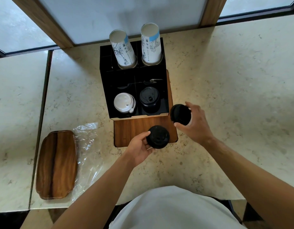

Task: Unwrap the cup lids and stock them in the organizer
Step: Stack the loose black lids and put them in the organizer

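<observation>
A black organizer stands on a wooden board on the marble counter. Its front left slot holds white lids, and its front right slot holds black lids. My left hand grips a stack of black lids over the board's front edge. My right hand holds another stack of black lids just right of the organizer's front corner. An empty clear plastic wrapper lies crumpled on the counter to the left.
Two upside-down stacks of printed paper cups stand in the organizer's rear slots. A long wooden tray lies at the left beside the wrapper. Frosted windows with wooden frames run behind the counter.
</observation>
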